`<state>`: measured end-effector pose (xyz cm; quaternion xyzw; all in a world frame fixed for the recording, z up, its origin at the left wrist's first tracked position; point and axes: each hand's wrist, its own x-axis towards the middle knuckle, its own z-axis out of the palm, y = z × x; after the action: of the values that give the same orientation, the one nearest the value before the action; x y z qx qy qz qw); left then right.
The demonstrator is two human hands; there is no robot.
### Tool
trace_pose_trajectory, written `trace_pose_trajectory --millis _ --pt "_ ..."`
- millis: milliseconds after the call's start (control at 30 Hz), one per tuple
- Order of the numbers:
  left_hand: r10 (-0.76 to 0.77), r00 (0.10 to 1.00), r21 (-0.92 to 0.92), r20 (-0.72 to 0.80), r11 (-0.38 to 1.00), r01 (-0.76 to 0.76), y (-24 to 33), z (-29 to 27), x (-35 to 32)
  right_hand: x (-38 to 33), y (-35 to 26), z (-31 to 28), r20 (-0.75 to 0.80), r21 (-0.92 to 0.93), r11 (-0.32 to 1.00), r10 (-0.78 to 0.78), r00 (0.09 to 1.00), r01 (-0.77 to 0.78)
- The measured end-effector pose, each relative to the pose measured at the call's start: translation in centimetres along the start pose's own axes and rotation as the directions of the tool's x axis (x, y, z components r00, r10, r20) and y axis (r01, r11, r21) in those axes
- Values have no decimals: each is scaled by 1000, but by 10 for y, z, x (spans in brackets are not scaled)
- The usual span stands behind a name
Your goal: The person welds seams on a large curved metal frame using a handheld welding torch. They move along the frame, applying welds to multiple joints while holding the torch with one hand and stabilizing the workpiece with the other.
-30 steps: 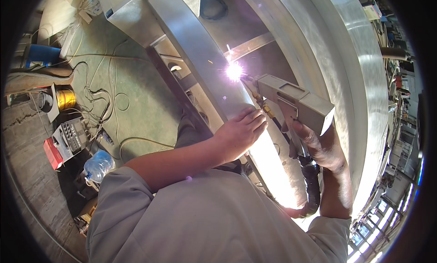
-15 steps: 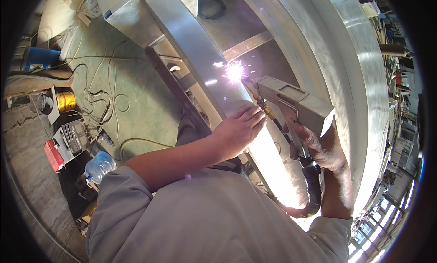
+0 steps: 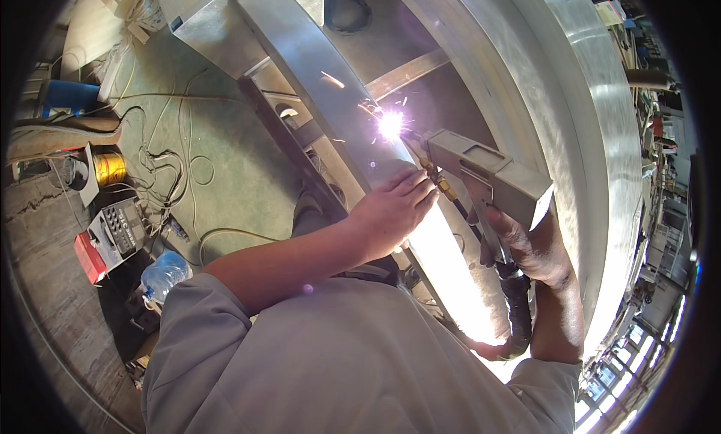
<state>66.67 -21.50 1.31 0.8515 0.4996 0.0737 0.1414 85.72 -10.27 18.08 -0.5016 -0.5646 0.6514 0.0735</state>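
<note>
My right hand [image 3: 535, 246] is wrapped round the handle of a boxy grey welding torch [image 3: 492, 171]. Its tip points at a bright white-violet arc [image 3: 390, 124], with sparks flying off it. The arc burns at the right edge of a long, shiny metal beam [image 3: 297, 43], and its glare hides the exact tip. My left hand [image 3: 394, 216] lies across the beam just below the arc, fingers stretched out and close together. Those fingertips are right beside the brass fitting [image 3: 443, 184] on the torch; whether they touch it I cannot tell.
Large curved metal panels [image 3: 593, 118] rise on the right. A metal crossbar [image 3: 409, 75] meets the beam. Cables [image 3: 176, 171] trail over the green floor [image 3: 248, 171] on the left, near a yellow spool [image 3: 110, 168], a control box [image 3: 120, 227] and a blue plastic bottle [image 3: 165, 275].
The arc has shifted slightly down and to the right along the beam edge, and the torch with it. The sparks fly in a different pattern. My left hand has hardly moved.
</note>
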Motion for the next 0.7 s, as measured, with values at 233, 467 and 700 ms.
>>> trace_pose_trajectory --millis 233,467,700 --pt "-7 999 -36 -42 999 6 0 2 -1 -6 6 -1 -5 17 1000 1 1000 -1" --pt "-17 1000 -16 -10 1000 17 1 0 0 -11 9 -3 -19 16 1000 17 1000 -17" --pt "-10 1000 29 -23 1000 11 10 6 4 -16 10 -5 -29 26 998 50 998 -49"
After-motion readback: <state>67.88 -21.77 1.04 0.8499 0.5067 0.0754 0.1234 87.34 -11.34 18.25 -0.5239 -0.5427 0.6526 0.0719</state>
